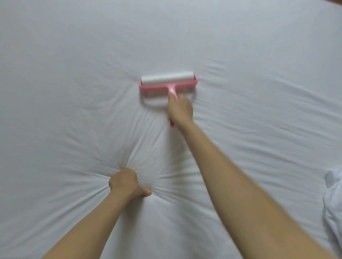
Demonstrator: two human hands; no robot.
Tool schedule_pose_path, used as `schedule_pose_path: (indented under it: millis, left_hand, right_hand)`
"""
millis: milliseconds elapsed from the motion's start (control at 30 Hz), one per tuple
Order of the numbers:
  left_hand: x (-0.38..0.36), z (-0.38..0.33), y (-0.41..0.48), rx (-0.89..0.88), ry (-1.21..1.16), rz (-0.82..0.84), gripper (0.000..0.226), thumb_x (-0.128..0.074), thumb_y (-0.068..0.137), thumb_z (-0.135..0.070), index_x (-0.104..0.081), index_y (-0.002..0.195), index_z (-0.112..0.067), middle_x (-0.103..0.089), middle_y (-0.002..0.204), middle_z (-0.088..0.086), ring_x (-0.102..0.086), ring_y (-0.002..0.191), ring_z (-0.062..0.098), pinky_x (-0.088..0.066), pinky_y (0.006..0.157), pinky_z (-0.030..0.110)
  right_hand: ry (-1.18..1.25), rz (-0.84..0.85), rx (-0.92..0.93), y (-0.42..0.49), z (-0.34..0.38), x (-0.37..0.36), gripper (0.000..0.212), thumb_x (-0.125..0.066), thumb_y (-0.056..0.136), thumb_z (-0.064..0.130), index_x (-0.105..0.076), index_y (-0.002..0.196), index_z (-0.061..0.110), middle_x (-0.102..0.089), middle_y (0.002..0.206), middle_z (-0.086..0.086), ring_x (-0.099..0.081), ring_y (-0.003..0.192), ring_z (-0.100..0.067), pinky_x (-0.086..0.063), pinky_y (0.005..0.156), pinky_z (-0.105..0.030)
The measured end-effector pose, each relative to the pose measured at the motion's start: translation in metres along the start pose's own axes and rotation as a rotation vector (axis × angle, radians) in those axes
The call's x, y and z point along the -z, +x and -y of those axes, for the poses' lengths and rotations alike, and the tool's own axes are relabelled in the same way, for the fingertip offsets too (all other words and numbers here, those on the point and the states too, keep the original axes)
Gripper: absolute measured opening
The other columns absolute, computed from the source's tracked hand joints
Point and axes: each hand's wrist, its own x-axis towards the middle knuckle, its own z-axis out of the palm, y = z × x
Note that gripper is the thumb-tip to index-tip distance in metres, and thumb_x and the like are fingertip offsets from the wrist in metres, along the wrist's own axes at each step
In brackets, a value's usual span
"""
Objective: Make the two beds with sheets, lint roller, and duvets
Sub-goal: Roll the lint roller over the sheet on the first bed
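A white sheet (74,74) covers the bed and fills nearly the whole head view. On it, near the middle, lies a pink lint roller (167,81) with a white sticky roll, its roll flat on the fabric. My right hand (180,109) grips the roller's pink handle, arm stretched forward and blurred. My left hand (127,182) is curled into a fist with its knuckles pressed down into the sheet, closer to me; creases fan out from it. I cannot make out any fabric pinched in it.
A bunched piece of white fabric (333,199) lies at the right edge of the bed. A sliver of something dark shows at the top right corner (333,1).
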Motion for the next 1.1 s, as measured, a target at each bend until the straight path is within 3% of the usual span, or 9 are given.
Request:
schedule_pose_path:
  millis: [67,167,300,400,500,633,733,867,1100]
  left_hand:
    - [0.000,0.000,0.003,-0.005,-0.009,-0.007,0.068,-0.073,0.063,-0.064,-0.061,0.110,-0.017,-0.062,0.120,0.000,-0.058,0.115,0.018,-0.045,0.083,0.025]
    - [-0.001,0.004,0.005,-0.017,-0.011,-0.020,0.062,-0.074,0.064,-0.062,-0.062,0.104,-0.017,-0.063,0.116,0.000,-0.059,0.112,0.019,-0.041,0.076,0.024]
    - [-0.003,0.008,-0.004,-0.031,-0.020,-0.035,0.063,-0.074,0.064,-0.061,-0.061,0.105,-0.014,-0.062,0.113,0.000,-0.060,0.109,0.021,-0.040,0.074,0.025]
    - [-0.011,0.015,-0.015,-0.057,-0.028,-0.053,0.071,-0.076,0.063,-0.060,-0.053,0.110,-0.012,-0.058,0.112,0.000,-0.060,0.106,0.020,-0.042,0.072,0.026]
    - [-0.024,0.022,-0.035,-0.088,0.065,-0.073,0.065,-0.079,0.063,-0.045,-0.039,0.104,-0.014,-0.055,0.098,-0.002,-0.060,0.092,0.019,-0.038,0.064,0.024]
    - [-0.047,0.028,-0.056,-0.096,0.133,-0.099,0.061,-0.080,0.063,-0.032,-0.037,0.103,-0.015,-0.058,0.105,-0.001,-0.062,0.097,0.018,-0.040,0.066,0.022]
    - [-0.056,0.027,-0.061,-0.091,0.120,-0.131,0.058,-0.080,0.063,-0.028,-0.034,0.096,-0.015,-0.056,0.102,0.000,-0.061,0.095,0.017,-0.040,0.065,0.022]
    - [-0.063,0.023,-0.055,-0.089,0.123,-0.167,0.057,-0.079,0.063,-0.023,-0.032,0.092,-0.014,-0.057,0.100,0.001,-0.062,0.093,0.019,-0.042,0.066,0.023]
    - [-0.075,0.027,-0.039,-0.092,0.079,-0.165,0.067,-0.087,0.055,-0.027,-0.036,0.095,-0.012,-0.054,0.087,0.002,-0.063,0.094,0.024,-0.040,0.067,0.027]
  right_hand:
    - [0.175,0.052,-0.072,0.040,0.044,0.006,0.037,-0.036,0.097,0.044,-0.048,0.088,0.011,-0.057,0.079,-0.011,-0.052,0.052,-0.022,-0.041,0.043,-0.021]
    - [0.250,0.132,-0.119,0.040,0.055,0.016,0.034,-0.037,0.098,0.041,-0.042,0.076,0.015,-0.048,0.063,-0.005,-0.042,0.043,-0.017,-0.035,0.041,-0.015]
    - [0.018,0.016,0.038,-0.031,-0.043,-0.003,0.042,-0.034,0.095,0.055,-0.046,0.076,0.018,-0.059,0.075,-0.013,-0.061,0.063,-0.033,-0.053,0.054,-0.038]
    - [-0.036,0.008,-0.077,-0.134,-0.137,-0.002,0.037,-0.039,0.091,0.055,-0.043,0.070,0.025,-0.059,0.069,-0.006,-0.060,0.071,-0.035,-0.054,0.067,-0.048]
    - [-0.288,0.066,-0.169,-0.246,-0.205,0.010,0.030,-0.044,0.089,0.052,-0.046,0.070,0.029,-0.054,0.061,0.000,-0.058,0.067,-0.030,-0.053,0.062,-0.038]
    - [-0.043,0.050,-0.398,-0.316,-0.203,0.056,0.045,-0.059,0.082,0.052,-0.051,0.059,0.014,-0.051,0.047,-0.006,-0.054,0.050,-0.022,-0.039,0.047,-0.021]
    - [0.274,-0.090,-0.365,-0.263,-0.157,0.099,0.040,-0.054,0.092,0.038,-0.047,0.062,0.013,-0.044,0.047,-0.007,-0.035,0.032,-0.016,-0.026,0.036,-0.017]
    - [0.247,-0.353,-0.162,-0.116,-0.098,0.148,0.045,-0.040,0.097,0.046,-0.047,0.067,0.013,-0.047,0.050,-0.003,-0.042,0.030,-0.011,-0.029,0.031,-0.015]
    - [0.356,-0.217,-0.302,-0.075,-0.140,0.137,0.042,-0.037,0.094,0.055,-0.046,0.089,0.015,-0.046,0.059,-0.004,-0.041,0.034,-0.014,-0.031,0.035,-0.014]
